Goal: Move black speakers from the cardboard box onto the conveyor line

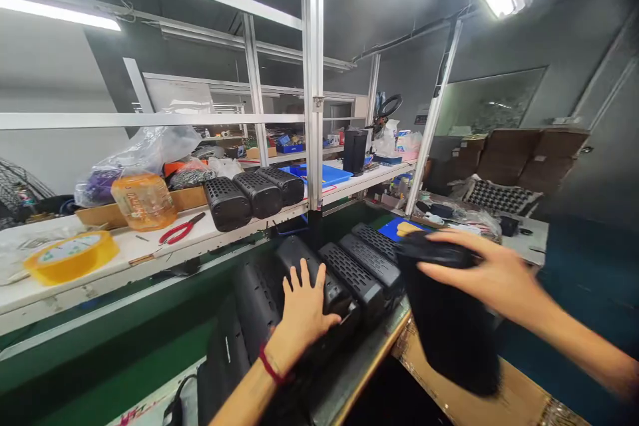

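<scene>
Head view, left hand [304, 309] on black housings [349, 273], red pliers [180, 229] behind

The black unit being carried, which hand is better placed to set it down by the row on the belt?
Probably right: the right hand already grips the black unit, while the left hand rests flat on the row.

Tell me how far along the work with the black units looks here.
Done: a row of black units lies on the green belt. In hand: right hand grips another black unit; left hand rests on the row. Left: three units sit on the shelf.
</scene>
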The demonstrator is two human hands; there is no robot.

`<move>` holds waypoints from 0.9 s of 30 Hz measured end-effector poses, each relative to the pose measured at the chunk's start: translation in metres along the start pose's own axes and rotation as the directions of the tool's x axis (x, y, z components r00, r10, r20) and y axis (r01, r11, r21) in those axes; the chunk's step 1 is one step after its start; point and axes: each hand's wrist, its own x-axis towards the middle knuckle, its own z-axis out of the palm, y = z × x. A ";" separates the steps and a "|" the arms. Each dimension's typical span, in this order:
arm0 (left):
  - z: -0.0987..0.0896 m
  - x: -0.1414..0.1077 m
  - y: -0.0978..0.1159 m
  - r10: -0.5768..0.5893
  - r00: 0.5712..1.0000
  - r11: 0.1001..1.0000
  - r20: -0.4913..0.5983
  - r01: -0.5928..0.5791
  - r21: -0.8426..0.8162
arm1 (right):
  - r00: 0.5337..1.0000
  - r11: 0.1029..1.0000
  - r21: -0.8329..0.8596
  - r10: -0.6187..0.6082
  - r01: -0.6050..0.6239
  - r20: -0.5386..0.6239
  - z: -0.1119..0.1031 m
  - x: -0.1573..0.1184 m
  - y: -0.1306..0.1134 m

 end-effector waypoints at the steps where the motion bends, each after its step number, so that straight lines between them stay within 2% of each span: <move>1: 0.002 -0.004 0.002 -0.007 1.000 1.000 -0.008 0.007 0.020 | 0.997 1.000 -0.028 0.012 -0.010 0.071 0.020 0.022 -0.017; 3: 0.003 -0.007 0.005 -0.020 1.000 0.999 0.001 0.020 0.040 | 0.976 0.994 -0.105 0.039 -0.016 0.215 0.067 0.067 -0.053; 5: 0.004 -0.006 0.006 -0.037 0.999 0.998 0.031 0.035 0.049 | 0.933 0.982 -0.187 0.072 -0.005 0.352 0.116 0.103 -0.089; 7: 0.004 -0.002 0.005 -0.065 0.996 0.997 0.062 0.062 0.049 | 0.885 0.971 -0.241 0.107 0.006 0.452 0.156 0.127 -0.117; 9: 0.005 0.002 0.004 -0.086 0.994 0.995 0.074 0.083 0.048 | 0.850 0.967 -0.254 0.143 -0.011 0.506 0.185 0.139 -0.132; 11: 0.006 0.004 0.001 -0.089 0.993 0.995 0.076 0.085 0.055 | 0.841 0.974 -0.220 0.166 -0.057 0.515 0.200 0.144 -0.134; 12: 0.007 0.005 -0.002 -0.082 0.994 0.994 0.078 0.076 0.073 | 0.851 0.980 -0.180 0.164 -0.083 0.500 0.201 0.144 -0.131; 15: 0.018 0.007 -0.013 -0.034 0.999 0.983 0.029 0.028 0.181 | 0.917 0.996 0.023 0.072 -0.088 0.393 0.183 0.131 -0.108; 17: 0.030 0.011 -0.022 0.028 0.997 0.957 -0.077 -0.005 0.291 | 0.956 0.987 0.160 -0.025 -0.023 0.292 0.152 0.102 -0.084; 18: 0.035 0.014 -0.025 0.083 0.983 0.937 -0.162 -0.022 0.349 | 0.969 0.978 0.208 -0.052 0.000 0.242 0.133 0.080 -0.069; 19: 0.040 0.018 -0.026 0.161 0.952 0.915 -0.260 -0.045 0.401 | 0.979 0.970 0.243 -0.054 0.005 0.194 0.113 0.051 -0.053; 20: 0.043 0.022 -0.026 0.258 0.900 0.893 -0.352 -0.083 0.443 | 0.989 0.965 0.262 -0.015 -0.024 0.147 0.093 0.018 -0.036; 22: 0.041 0.032 -0.016 0.443 0.760 0.854 -0.476 -0.198 0.480 | 0.985 0.949 0.264 0.166 -0.174 0.053 0.056 -0.062 -0.002; 23: 0.036 0.037 -0.007 0.514 0.706 0.834 -0.487 -0.279 0.476 | 0.960 0.932 0.241 0.279 -0.270 -0.005 0.041 -0.104 0.014; 24: 0.030 0.042 0.003 0.550 0.685 0.824 -0.479 -0.349 0.447 | 0.916 0.904 0.205 0.395 -0.375 -0.065 0.027 -0.146 0.027; 25: 0.024 0.047 0.015 0.558 0.688 0.827 -0.464 -0.414 0.381 | 0.853 0.858 0.175 0.506 -0.482 -0.127 0.014 -0.186 0.038; 27: 0.014 0.056 0.045 0.502 0.751 0.861 -0.429 -0.481 0.165 | 0.725 0.752 0.136 0.658 -0.645 -0.201 -0.010 -0.258 0.047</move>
